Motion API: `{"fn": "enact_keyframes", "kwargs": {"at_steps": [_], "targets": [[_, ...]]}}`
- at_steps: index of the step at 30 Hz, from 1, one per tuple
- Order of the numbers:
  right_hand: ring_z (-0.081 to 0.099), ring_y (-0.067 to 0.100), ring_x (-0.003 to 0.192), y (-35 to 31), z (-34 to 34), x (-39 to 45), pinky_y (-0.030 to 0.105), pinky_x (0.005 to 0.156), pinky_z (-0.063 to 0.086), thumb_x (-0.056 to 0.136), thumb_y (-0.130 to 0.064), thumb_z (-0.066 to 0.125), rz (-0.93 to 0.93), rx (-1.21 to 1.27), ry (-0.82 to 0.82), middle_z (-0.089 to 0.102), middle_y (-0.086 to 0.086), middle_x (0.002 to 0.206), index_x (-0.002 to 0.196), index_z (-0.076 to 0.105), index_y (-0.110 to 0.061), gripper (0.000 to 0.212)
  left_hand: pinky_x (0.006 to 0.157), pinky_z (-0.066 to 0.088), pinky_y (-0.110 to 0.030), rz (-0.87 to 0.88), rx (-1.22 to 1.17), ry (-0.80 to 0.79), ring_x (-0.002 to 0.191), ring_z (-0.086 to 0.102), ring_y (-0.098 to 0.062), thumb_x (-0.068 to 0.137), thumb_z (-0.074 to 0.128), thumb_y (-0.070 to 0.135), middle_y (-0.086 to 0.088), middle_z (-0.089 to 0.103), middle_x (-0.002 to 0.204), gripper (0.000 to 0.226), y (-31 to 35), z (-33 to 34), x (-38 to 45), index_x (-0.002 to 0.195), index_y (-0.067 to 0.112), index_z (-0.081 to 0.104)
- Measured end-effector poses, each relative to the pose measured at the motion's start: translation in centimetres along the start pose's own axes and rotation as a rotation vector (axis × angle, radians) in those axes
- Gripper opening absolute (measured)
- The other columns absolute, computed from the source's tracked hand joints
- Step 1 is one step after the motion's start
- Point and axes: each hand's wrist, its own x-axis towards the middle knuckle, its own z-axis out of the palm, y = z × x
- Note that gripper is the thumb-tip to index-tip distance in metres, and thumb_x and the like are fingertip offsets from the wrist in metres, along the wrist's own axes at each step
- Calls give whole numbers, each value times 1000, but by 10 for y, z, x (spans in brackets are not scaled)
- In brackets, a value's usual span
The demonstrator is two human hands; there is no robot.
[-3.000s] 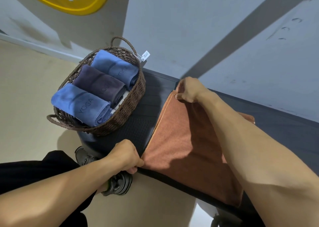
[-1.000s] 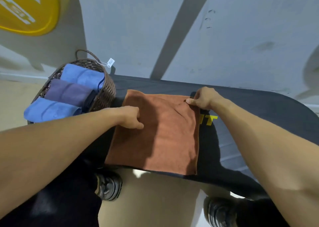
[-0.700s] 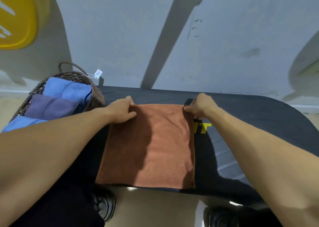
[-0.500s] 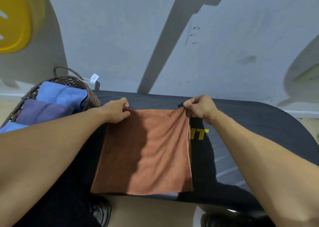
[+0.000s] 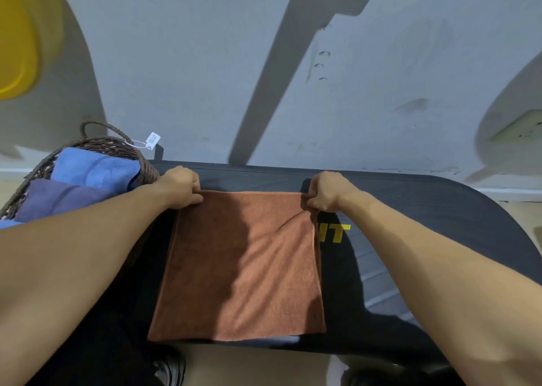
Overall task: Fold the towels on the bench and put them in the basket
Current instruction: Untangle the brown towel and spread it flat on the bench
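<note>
So, hands: two, both reaching out over the bench.
Left hand (image 5: 182,186): fingers curled, pinching the far left corner of the brown towel (image 5: 243,268).
Right hand (image 5: 328,192): fingers curled, pinching the far right corner of the same towel.
Brown towel: one, lying flat on the black bench (image 5: 410,227), its near edge at the bench's front edge; a small crease runs from the right hand.
Basket (image 5: 140,158): one, brown and woven, at the left end of the bench, just beside the left hand.
Towels in basket: three show; a light blue towel (image 5: 93,170), a dark purple towel (image 5: 61,199), and a bit of another blue one at the picture's edge.
Tag (image 5: 153,140): one small white tag, tied to the basket handle.
Yellow letters (image 5: 334,232): on the bench, right of the brown towel.
</note>
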Motion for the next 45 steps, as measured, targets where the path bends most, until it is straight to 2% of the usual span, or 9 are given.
{"fn": "enact_keyframes", "kwargs": {"at_steps": [6, 10, 16, 21, 27, 32, 36, 41, 45], "targets": [[63, 24, 96, -2, 5, -1, 35, 82, 56, 81, -13, 73, -45, 71, -40, 67, 7, 104, 109, 65, -8, 30, 69, 48, -26, -33, -74, -148, 75, 62, -19, 80, 80, 30, -1, 68, 78, 19, -8, -6, -3, 76, 16, 68], [62, 21, 98, 1, 10, -3, 33, 86, 53, 82, -26, 79, -53, 156, -41, 67, 3, 104, 105, 66, -14, 29, 60, 35, -28, -26, -195, -135, 57, 39, -18, 89, 69, 42, -2, 42, 59, 48, -6, -12, -9, 58, 14, 45], [61, 16, 86, -2, -3, -6, 30, 77, 48, 90, -27, 71, -54, 218, -48, 67, -1, 92, 86, 63, -21, 11, 67, 50, -33, -87, -232, -70, 62, 54, -27, 88, 66, 18, -15, 58, 69, 30, 0, -21, -16, 62, 10, 54], [69, 22, 79, 6, -20, -13, 33, 74, 61, 87, -7, 74, -33, 530, -209, 72, 12, 94, 95, 69, -8, 10, 84, 55, -32, -87, -230, -33, 91, 69, -25, 81, 74, 7, -12, 75, 94, 4, 2, -25, -18, 78, 10, 73], [72, 27, 84, 8, -18, -16, 42, 84, 60, 77, -3, 81, -11, 633, -218, 74, 17, 95, 96, 72, -2, 21, 78, 52, -27, -65, -202, -66, 83, 67, -20, 80, 79, 8, -9, 75, 93, 10, 2, -27, -18, 88, 10, 75], [71, 22, 73, 12, -22, -10, 40, 79, 62, 84, -9, 78, 13, 726, -210, 74, 12, 86, 96, 71, -5, 14, 85, 51, -30, -98, -15, -277, 97, 67, -28, 88, 73, 21, -15, 73, 109, 25, 6, -27, -20, 108, 6, 74], [71, 24, 80, 10, -12, -2, 41, 76, 62, 91, -23, 72, 60, 698, -14, 72, 9, 87, 93, 67, -9, 15, 73, 57, -35, -188, -65, -124, 70, 66, -31, 87, 72, 16, -21, 73, 97, 18, 6, -23, -14, 90, -1, 71], [62, 23, 99, 10, 18, -17, 36, 83, 54, 89, -41, 70, 87, 321, 385, 67, 6, 103, 107, 64, -11, 35, 89, 48, -43, -99, 169, 219, 110, 56, -38, 86, 62, 14, -18, 52, 120, 32, 28, -13, -4, 116, 7, 52], [72, 22, 69, 14, 27, -47, 33, 62, 59, 87, -48, 69, 185, 271, 136, 75, 8, 80, 85, 73, -8, 40, 85, 46, -36, 308, -66, 225, 100, 57, -31, 86, 64, 25, -3, 50, 106, 33, 85, -5, -7, 116, 15, 54]]}}
